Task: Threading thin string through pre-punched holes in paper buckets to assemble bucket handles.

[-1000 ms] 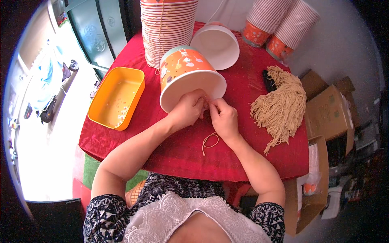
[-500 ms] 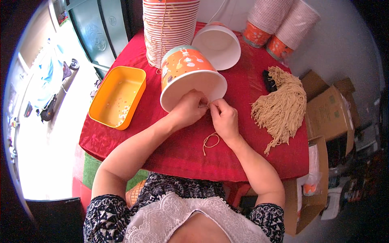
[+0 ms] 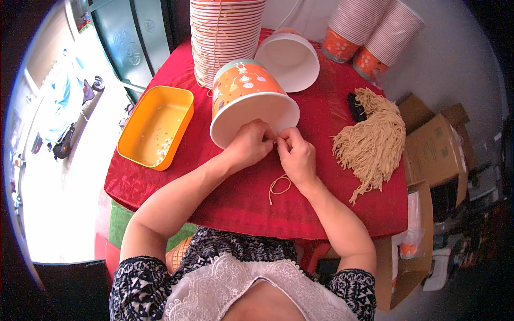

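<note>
An orange paper bucket (image 3: 249,80) with white drawings lies tilted, its white mouth facing me. At the lower right of its rim, my left hand (image 3: 249,142) and my right hand (image 3: 297,158) meet, fingertips pinched together and almost touching. Between them is a bit of beige string, mostly hidden by the fingers. My left hand covers part of the bucket's mouth. A loose length of string (image 3: 273,188) curls on the red cloth below my right hand. To the right lies a thick bundle of beige strings (image 3: 375,139).
A yellow plastic box (image 3: 155,125) holding small bits sits at left on the red tablecloth (image 3: 235,211). Behind stand a tall bucket stack (image 3: 227,43) and another white-mouthed bucket (image 3: 289,63). More bucket stacks (image 3: 342,45) are at back right. Cardboard boxes (image 3: 433,147) stand beyond the table's right edge.
My right hand has shifted very slightly upward, its fingertips still pinched by the rim. The bucket and my left hand have hardly moved.
</note>
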A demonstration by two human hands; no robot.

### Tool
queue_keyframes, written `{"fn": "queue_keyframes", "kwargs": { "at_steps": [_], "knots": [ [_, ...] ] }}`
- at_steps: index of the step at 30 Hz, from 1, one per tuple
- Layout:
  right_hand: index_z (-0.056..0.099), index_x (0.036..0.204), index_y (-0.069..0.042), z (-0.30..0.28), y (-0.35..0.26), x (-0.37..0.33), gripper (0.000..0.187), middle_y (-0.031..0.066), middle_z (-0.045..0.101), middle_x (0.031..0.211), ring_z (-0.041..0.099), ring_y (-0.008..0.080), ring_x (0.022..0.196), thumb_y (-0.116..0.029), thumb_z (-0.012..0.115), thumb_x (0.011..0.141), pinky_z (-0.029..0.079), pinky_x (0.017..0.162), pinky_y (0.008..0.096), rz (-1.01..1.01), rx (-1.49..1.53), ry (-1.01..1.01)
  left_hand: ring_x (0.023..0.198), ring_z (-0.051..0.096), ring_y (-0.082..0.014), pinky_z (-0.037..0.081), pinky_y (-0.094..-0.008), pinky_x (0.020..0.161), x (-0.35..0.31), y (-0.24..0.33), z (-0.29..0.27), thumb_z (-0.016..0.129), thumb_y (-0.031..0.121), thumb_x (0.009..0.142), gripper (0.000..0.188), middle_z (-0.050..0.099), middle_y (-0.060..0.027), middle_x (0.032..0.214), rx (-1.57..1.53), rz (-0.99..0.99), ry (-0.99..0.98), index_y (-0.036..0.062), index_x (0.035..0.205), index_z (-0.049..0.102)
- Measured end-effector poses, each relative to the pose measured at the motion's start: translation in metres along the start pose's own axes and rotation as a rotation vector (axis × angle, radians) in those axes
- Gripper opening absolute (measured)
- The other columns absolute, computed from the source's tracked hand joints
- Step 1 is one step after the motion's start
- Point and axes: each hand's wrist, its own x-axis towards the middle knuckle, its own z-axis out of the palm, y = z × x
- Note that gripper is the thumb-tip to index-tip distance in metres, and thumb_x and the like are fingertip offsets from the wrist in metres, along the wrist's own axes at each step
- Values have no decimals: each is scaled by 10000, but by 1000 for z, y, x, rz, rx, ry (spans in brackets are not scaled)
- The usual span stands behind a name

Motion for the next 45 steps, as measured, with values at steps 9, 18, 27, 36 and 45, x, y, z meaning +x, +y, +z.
{"fn": "queue_keyframes", "kwargs": {
  "at_steps": [9,18,27,36,45],
  "knots": [
    [605,863,-45,2,5,1,59,147,648,765,644,339,650,-72,631,816,524,551,416,-244,-133,33,764,650,-341,507,-405,704,0,4,-2,601,66,713,136,654,-228,778,-18,-50,44,-39,777,661],
    [626,879,-22,-4,5,-1,90,169,651,798,648,349,694,-28,639,790,524,581,417,-235,-127,-29,851,650,-309,496,-379,777,4,4,-6,628,140,800,203,667,-217,875,-28,-171,-93,-42,887,648],
    [625,851,32,-3,2,4,111,225,643,773,658,363,730,-72,592,837,503,627,403,148,220,-120,719,644,-326,503,-392,676,1,1,1,612,43,721,115,649,-218,757,37,10,69,-47,778,657],
    [633,850,63,-8,3,8,152,198,655,727,640,185,653,-79,577,849,492,609,349,264,353,-181,863,621,-331,480,-387,804,0,6,-4,629,121,806,172,639,-225,904,20,-124,-99,-40,868,632],
    [661,835,55,-9,5,8,161,184,670,726,653,179,670,-92,596,827,497,615,341,327,336,-135,876,611,-255,477,-364,811,-2,20,-8,632,97,794,174,625,-179,900,-50,-114,-137,-39,902,632]
  ]
}}
